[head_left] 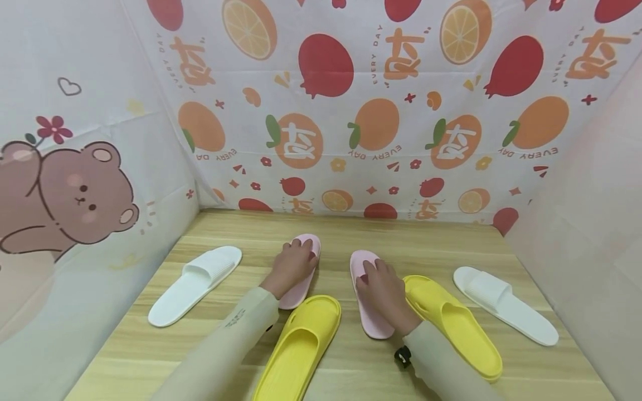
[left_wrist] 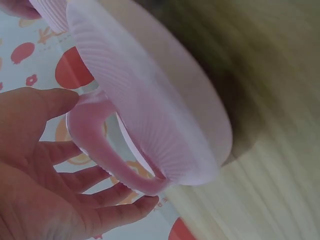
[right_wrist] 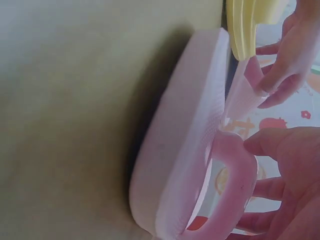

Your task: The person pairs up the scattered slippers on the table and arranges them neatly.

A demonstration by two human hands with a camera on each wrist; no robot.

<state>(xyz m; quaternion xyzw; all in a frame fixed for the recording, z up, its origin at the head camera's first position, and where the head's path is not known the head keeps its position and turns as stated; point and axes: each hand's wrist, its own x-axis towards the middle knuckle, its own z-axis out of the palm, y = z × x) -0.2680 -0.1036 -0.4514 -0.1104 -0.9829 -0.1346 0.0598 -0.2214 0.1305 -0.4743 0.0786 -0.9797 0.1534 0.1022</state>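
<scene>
My left hand [head_left: 293,265] lies over the strap of the left pink slipper [head_left: 296,297]. In the left wrist view its thumb and spread fingers [left_wrist: 80,177] hold the strap from either side, the slipper [left_wrist: 160,105] showing its ribbed footbed. The right hand [head_left: 385,295] grips the strap of the right pink slipper [head_left: 373,323] likewise, thumb on one side and fingers on the other, as the right wrist view shows with that slipper [right_wrist: 175,145]. Both toes point toward the back wall, with a gap between the pair. The hands partly cover the straps in the head view.
Yellow slippers stand close by: one [head_left: 301,345] below the left pink slipper, the other [head_left: 466,328] beside my right forearm. White slippers lie at the far left [head_left: 175,298] and far right [head_left: 524,317]. Printed cloth [head_left: 331,184] walls in the wooden surface [head_left: 241,228].
</scene>
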